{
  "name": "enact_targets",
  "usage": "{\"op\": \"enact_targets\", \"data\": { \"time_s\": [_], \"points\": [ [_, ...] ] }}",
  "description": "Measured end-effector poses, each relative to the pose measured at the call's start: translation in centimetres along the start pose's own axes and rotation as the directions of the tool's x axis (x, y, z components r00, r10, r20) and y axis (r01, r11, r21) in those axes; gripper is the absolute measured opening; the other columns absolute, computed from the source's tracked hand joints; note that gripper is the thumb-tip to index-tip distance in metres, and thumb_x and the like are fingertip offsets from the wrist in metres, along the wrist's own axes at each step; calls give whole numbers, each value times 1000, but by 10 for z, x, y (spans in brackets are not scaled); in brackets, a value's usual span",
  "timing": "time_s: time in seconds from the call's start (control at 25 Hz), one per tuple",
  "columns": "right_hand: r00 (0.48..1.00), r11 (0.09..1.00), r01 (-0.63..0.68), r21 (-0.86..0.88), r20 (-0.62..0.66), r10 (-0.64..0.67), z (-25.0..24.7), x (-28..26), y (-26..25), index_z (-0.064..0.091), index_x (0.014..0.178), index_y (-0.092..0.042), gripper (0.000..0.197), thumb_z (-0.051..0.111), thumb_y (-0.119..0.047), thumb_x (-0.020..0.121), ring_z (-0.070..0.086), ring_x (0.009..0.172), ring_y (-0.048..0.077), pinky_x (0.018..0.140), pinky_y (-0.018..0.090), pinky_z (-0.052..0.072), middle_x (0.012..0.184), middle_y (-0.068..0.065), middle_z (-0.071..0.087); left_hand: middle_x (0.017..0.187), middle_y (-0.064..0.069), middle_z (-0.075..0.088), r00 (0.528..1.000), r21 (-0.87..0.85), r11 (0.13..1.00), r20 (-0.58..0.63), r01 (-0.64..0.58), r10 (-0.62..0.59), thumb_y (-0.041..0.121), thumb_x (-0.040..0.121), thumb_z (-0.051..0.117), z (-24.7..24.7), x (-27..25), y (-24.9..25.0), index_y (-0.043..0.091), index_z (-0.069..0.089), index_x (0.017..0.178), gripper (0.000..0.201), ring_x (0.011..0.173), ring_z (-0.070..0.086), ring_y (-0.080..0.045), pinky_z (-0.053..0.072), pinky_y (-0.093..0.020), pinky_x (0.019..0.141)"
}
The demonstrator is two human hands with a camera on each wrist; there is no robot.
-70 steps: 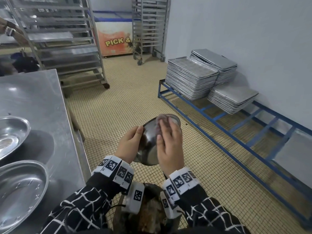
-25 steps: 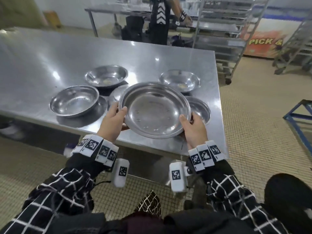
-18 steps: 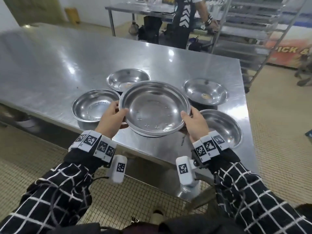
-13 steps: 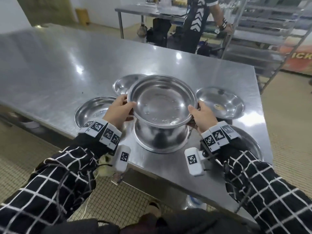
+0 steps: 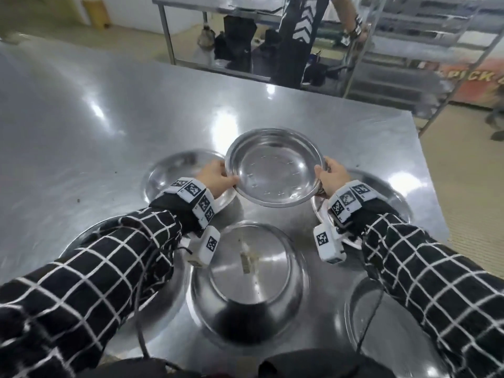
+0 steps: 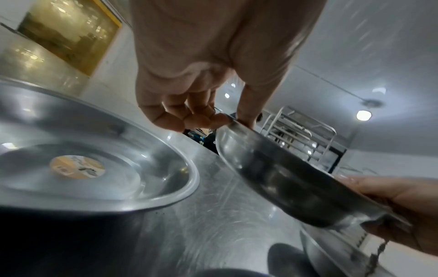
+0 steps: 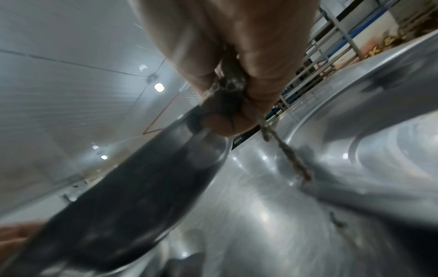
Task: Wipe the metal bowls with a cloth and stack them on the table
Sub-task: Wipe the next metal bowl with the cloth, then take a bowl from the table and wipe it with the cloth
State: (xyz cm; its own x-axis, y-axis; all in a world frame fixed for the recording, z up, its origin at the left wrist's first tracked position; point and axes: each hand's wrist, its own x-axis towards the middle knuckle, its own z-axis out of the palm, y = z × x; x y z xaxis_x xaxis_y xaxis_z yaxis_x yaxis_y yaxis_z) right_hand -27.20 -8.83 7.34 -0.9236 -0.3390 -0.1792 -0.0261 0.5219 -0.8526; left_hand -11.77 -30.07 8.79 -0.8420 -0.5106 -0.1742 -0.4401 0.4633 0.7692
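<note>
Steel table (image 5: pixel 114 110), both hands' fingers (image 6: pixel 201 120) gripping empty bowl (image 5: pixel 275 167) rim, cloth (image 7: pixel 232 90) in right.

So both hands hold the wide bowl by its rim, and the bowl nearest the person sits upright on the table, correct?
Not quite. The left hand and right hand do hold the wide bowl by its rim, but the head view shows the nearest bowl upside down on the table.

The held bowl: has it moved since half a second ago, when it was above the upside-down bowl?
Yes. The held bowl has gone away from the person, past the upside-down bowl, gripped by left hand and right hand.
</note>
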Motion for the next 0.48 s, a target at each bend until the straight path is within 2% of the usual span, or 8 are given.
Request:
{"op": "enact_targets", "data": {
  "time_s": [0.08, 0.12, 0.16, 0.24, 0.32, 0.4, 0.48],
  "points": [
    [1000, 979, -23, -204, 12, 26, -2, 31, -3, 51, 125, -11, 28, 42, -22, 101, 61, 86, 23, 77, 35, 55, 104, 9, 62, 101, -3, 66, 999, 104, 995, 44, 5, -9, 34, 86, 67, 8, 31, 2, 13, 59, 113, 35, 83, 60, -14, 41, -18, 62],
    [999, 953, -35, -302, 22, 44, -3, 45, -5, 50, 126, -9, 29, 41, -21, 101, 59, 90, 24, 80, 36, 53, 108, 11, 61, 100, -2, 65, 998, 112, 993, 53, 34, -40, 35, 85, 68, 12, 45, 3, 12, 58, 114, 39, 81, 58, -13, 40, -18, 59],
    [998, 922, -30, -386, 44, 51, -5, 58, -8, 49, 126, -7, 29, 39, -19, 101, 58, 92, 24, 80, 35, 51, 109, 10, 60, 101, -2, 63, 996, 94, 994, 63, 62, -68, 34, 83, 70, 16, 59, 3, 11, 55, 113, 41, 83, 58, -13, 42, -19, 61],
    [991, 852, -14, -524, 107, 81, -5, 78, -13, 49, 124, -3, 28, 37, -13, 101, 56, 91, 26, 69, 28, 47, 107, 13, 57, 102, -3, 62, 990, 65, 992, 91, 106, -111, 30, 81, 73, 22, 81, 0, 15, 49, 106, 37, 91, 60, -18, 50, -28, 74],
    [984, 805, 8, -594, 149, 100, -1, 97, -15, 52, 116, -4, 21, 39, -11, 100, 55, 83, 24, 61, 24, 43, 106, 16, 57, 102, -3, 62, 987, 128, 985, 101, 113, -127, 31, 80, 73, 27, 100, -4, 19, 47, 103, 37, 95, 60, -20, 52, -33, 82],
    [983, 798, 25, -602, 162, 92, 3, 111, -8, 53, 111, -7, 17, 44, -12, 98, 53, 79, 20, 63, 22, 39, 100, 10, 56, 101, -1, 62, 993, 257, 962, 47, 90, -105, 36, 80, 71, 32, 116, -11, 17, 53, 106, 38, 96, 58, -20, 51, -35, 85],
    [984, 807, 21, -590, 154, 87, 7, 119, 1, 54, 116, -10, 22, 51, -13, 95, 54, 84, 19, 69, 24, 41, 99, 4, 58, 105, -3, 61, 996, 412, 907, -2, 83, -90, 46, 75, 66, 34, 128, -18, 19, 58, 112, 47, 104, 54, -24, 46, -44, 92]
  ]
}}
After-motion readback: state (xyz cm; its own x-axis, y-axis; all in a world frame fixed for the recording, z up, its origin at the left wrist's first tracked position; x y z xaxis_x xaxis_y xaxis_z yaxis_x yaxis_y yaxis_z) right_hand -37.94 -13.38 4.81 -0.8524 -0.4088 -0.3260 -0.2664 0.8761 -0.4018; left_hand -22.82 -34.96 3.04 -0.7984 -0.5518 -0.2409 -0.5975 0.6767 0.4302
